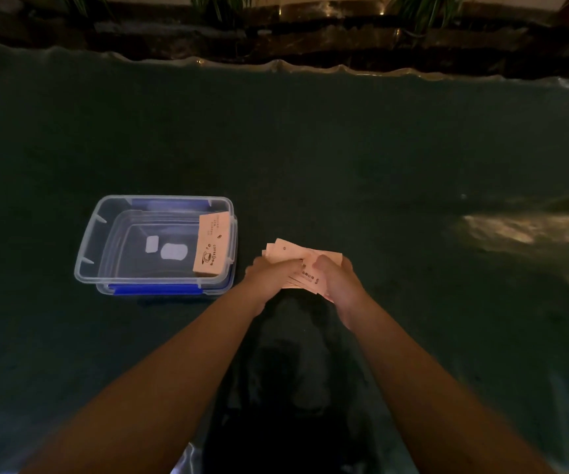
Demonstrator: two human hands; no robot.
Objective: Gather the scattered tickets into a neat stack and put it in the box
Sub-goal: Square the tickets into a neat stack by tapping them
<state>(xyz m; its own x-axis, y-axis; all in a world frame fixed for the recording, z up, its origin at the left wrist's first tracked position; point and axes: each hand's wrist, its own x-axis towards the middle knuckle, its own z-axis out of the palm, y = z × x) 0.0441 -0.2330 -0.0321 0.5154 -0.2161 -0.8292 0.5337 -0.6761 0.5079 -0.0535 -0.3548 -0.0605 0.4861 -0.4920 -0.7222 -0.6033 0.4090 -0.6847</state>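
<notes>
A loose bundle of pale pink tickets [291, 252] is held between both hands just right of the box, its edges uneven and fanned at the far side. My left hand [269, 271] grips the bundle's left side and my right hand [336, 280] grips its right side, thumb on top. The clear plastic box [86, 249] with blue clips stands open on the dark table to the left. Inside it, a stack of pink tickets [209, 246] with a coffee-cup print leans against the right wall.
The dark green table top [344, 148] stretches far ahead and to the right, with a bright reflection [515, 230] at the right. A wavy table edge and plants [419, 8] lie at the back. The scene is dim.
</notes>
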